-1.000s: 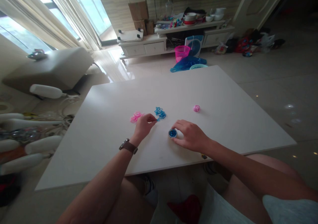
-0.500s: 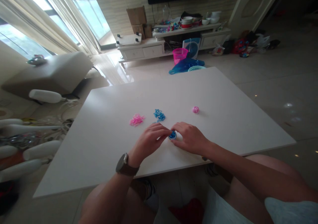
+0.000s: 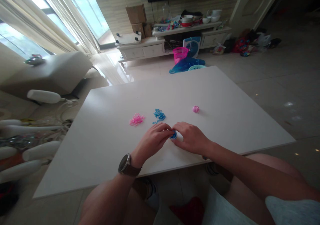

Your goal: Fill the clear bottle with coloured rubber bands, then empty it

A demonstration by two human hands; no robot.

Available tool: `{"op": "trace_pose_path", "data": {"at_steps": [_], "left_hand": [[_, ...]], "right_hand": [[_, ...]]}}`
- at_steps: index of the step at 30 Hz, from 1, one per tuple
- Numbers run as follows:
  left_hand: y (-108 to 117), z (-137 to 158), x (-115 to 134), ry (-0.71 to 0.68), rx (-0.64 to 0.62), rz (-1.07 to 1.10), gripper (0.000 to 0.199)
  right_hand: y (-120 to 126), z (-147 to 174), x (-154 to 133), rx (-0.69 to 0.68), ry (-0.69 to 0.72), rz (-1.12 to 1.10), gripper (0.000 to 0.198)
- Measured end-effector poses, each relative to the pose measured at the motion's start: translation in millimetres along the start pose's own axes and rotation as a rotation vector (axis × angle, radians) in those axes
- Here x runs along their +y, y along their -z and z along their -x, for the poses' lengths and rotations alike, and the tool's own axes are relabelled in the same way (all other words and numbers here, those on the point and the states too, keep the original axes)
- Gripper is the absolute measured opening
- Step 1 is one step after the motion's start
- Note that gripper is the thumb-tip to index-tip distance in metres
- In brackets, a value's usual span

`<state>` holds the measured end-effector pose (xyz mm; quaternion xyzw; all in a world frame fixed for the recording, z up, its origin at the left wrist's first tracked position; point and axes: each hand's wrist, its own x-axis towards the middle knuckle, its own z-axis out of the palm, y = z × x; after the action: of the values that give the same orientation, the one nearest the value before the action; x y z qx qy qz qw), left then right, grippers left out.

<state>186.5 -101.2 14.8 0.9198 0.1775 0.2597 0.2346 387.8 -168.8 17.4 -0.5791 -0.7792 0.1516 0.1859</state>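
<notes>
Round container [image 3: 174,138]: sits mouth upward on the near half of the white table [image 3: 107,151], between both hands, showing blue filling [image 3: 173,135] inside.
Right hand [image 3: 190,137]: curves around the round container from the right, with thumb and forefinger at its sides; opens only as wide as the round container and keeps hold of it.
Left hand [image 3: 157,135]: reaches over the round container's rim from the left, with bent fingers and fingertips near one another; impossible to tell how tightly closed, or whether holding a blue piece.
Watch [image 3: 124,164]: circles the left wrist on a brown strap.
Blue heap [image 3: 159,114]: lies loosely on the white table just beyond the left hand, straggling toward it.
Pink heap [image 3: 136,119]: lies left of the blue heap, a little apart.
Pink ball [image 3: 195,109]: rests beyond the right hand, well apart from both heaps.
Floor beyond: holds a pink basket [image 3: 180,55] and a blue bag [image 3: 183,66].
</notes>
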Motion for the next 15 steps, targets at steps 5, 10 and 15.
{"op": "trace_pose_path", "data": {"at_steps": [5, 10, 15], "left_hand": [[0.9, -1.2, -4.0, 0.123, 0.08, -0.013, 0.019], [-5.5, 3.5, -61.4, 0.48, 0.216, -0.075, 0.015], [-26.4, 13.9, -108.6, 0.576, 0.119, -0.163, 0.04]], "right_hand": [[-0.7, 0.1, -0.4, 0.014, 0.011, -0.004, 0.017], [-1.5, -0.4, -1.8, 0.02, 0.01, -0.007, 0.016], [-0.2, 0.5, -2.4, 0.002, 0.017, -0.003, 0.019]]}}
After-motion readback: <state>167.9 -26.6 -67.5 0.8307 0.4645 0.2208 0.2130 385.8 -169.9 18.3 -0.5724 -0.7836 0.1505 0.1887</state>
